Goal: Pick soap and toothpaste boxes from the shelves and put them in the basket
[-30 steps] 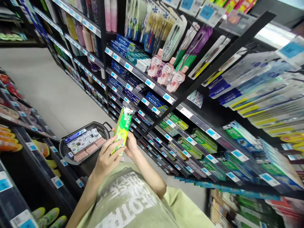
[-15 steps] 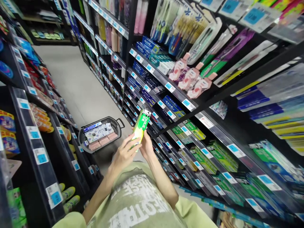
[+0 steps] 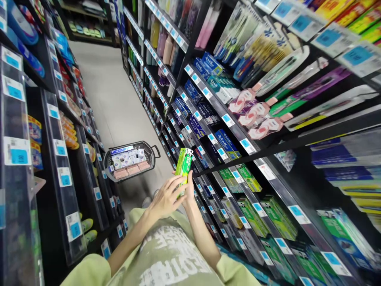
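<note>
A green toothpaste box stands upright in front of my chest, held by both hands. My left hand wraps its fingers round the lower end from the left. My right hand grips the same end from behind on the right; only part of it shows. The box is close to the toothpaste shelves on my right, roughly level with the rows of green boxes.
A dark shopping basket with several white, blue and pink packs sits on the aisle floor ahead. Black shelves with blue price tags line both sides. Toothbrushes hang at upper right. The grey floor runs on beyond the basket.
The view has swung left and down the aisle. The box and both hands have shifted right in the picture, staying together; the grip on the box is unchanged.
</note>
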`<state>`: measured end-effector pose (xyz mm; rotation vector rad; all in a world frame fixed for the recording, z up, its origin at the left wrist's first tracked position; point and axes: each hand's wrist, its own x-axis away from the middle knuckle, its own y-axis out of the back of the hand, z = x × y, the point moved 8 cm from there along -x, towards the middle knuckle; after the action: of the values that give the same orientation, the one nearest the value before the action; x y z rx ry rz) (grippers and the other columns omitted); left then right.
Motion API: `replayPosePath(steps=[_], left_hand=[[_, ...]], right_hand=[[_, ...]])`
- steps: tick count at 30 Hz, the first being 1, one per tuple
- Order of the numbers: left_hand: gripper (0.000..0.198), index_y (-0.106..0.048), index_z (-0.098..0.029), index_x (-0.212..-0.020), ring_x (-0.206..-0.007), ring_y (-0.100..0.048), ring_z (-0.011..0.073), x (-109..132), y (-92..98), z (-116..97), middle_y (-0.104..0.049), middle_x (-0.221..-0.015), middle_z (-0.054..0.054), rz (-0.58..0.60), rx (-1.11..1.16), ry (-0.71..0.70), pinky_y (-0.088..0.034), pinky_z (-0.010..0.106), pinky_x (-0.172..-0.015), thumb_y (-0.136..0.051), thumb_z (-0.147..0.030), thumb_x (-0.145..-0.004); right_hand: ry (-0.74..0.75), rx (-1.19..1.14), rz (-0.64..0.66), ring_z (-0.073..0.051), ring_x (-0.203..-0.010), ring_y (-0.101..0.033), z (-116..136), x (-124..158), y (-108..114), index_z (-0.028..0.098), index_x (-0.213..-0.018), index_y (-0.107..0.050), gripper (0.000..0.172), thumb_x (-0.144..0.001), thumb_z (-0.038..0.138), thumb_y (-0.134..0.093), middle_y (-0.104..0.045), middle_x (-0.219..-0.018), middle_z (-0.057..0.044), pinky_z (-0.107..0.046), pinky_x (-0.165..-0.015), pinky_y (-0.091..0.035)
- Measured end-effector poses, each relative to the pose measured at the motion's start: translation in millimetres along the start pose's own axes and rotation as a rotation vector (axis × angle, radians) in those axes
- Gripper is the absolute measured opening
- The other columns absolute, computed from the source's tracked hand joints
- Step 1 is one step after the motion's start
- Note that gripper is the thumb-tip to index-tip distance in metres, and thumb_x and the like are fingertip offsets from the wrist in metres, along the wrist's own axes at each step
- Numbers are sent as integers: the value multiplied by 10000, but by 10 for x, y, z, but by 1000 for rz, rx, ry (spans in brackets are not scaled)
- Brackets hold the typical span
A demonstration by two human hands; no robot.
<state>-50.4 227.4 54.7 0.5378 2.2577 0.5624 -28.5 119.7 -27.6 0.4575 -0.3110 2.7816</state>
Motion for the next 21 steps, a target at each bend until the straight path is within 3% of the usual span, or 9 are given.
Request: replayPosePath(steps=[5, 8, 12, 15, 17, 19, 21], left_hand=[[456, -470, -249, -1442, -1405, -467, 280, 83, 7, 297, -481, -1505, 144, -127, 152, 328, -474, 503, -1123, -498, -234, -987], [486, -438, -242, -1465, -1364, -520, 272, 176, -13, 531, -489, -1500, 151, -216, 286, 520, -518, 472, -1077, -511, -312, -990], [600, -402, -232, -1493, -1250, -623, 273, 278, -125, 794, -561, -1445, 162, -242, 491, 704, -590, 439, -964, -584, -403, -948], [669, -451, -234, -1468, -1169, -671, 277, 334, -212, 976, -573, -1439, 152, -192, 487, 782, -622, 403, -875, -655, -470, -876], [644, -536, -231, -1402, -1119, -690, 281, 372, -273, 1093, -620, -1388, 128, -114, 404, 806, -619, 398, -858, -658, -522, -841], [558, -660, -221, -1257, -1090, -696, 293, 395, -384, 1161, -705, -1258, 100, 53, 340, 789, -590, 415, -914, -643, -565, -818], [490, -744, -222, -1099, -1054, -705, 304, 418, -523, 1154, -757, -1134, 81, 266, 327, 745, -564, 411, -946, -642, -590, -793]], right_hand=[[-148, -289, -7, -263, -949, -729, -114, 80, 0, 201, -1054, -722, 731, -797, 847, -496, -767, -916, -82, -373, -780, -607], [-117, -232, -29, -245, -872, -735, -126, 133, 62, 184, -1020, -730, 633, -811, 766, -591, -770, -885, -77, -350, -750, -599], [-82, -86, 9, -187, -601, -683, -332, 242, 140, 189, -966, -720, 531, -810, 693, -657, -728, -723, -24, -286, -543, -552], [-130, 41, 107, -156, -474, -615, -602, 354, 224, 235, -1045, -709, 535, -770, 693, -680, -687, -684, 32, -285, -463, -521], [-142, 118, 155, -162, -507, -615, -702, 463, 323, 294, -1011, -733, 469, -679, 622, -783, -680, -710, 69, -317, -487, -550], [-103, 171, 164, -199, -661, -659, -685, 593, 452, 325, -963, -768, 448, -561, 476, -895, -711, -792, 78, -363, -620, -600], [-64, 110, 102, -246, -835, -678, -615, 724, 643, 313, -939, -798, 554, -410, 322, -963, -749, -886, 61, -385, -796, -596]])
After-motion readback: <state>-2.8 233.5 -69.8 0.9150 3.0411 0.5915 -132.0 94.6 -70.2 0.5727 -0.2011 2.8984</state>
